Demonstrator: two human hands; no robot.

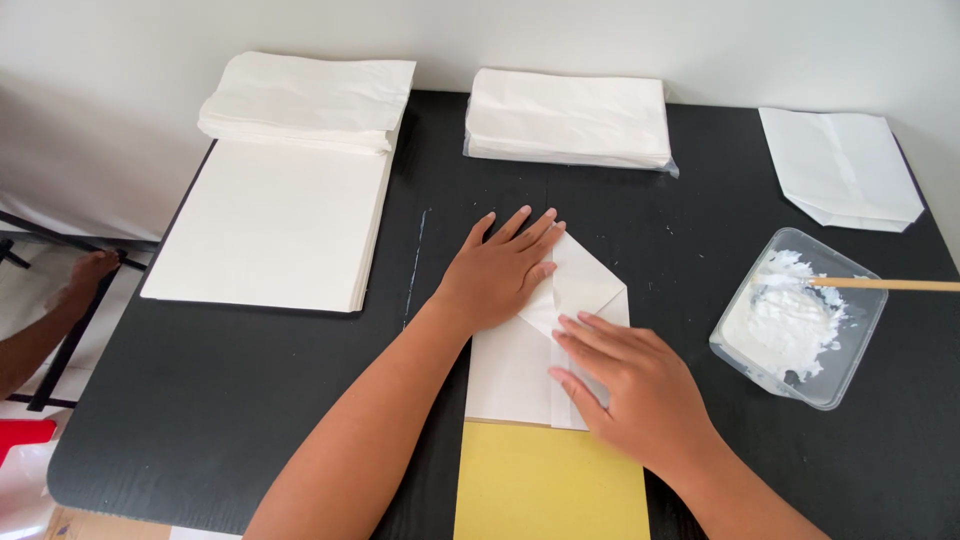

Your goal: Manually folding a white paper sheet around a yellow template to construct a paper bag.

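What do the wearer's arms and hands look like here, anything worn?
Both forearms are bare, with no sleeves in view. The left hand and right hand wear no gloves; no rings, watch or wristbands are visible. No markings show.

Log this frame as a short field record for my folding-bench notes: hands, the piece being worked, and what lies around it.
left hand: flat, fingers spread, pressing the white folded paper
right hand: flat on the same paper, fingertips at the fold
white folded paper: top corners folded into a point
yellow sheet: under the paper's near edge
paste tub: clear, white paste inside, to the right
wooden stick: resting in the tub
sheet stack: far left
bundles of folded paper: along the back edge
surface: black table
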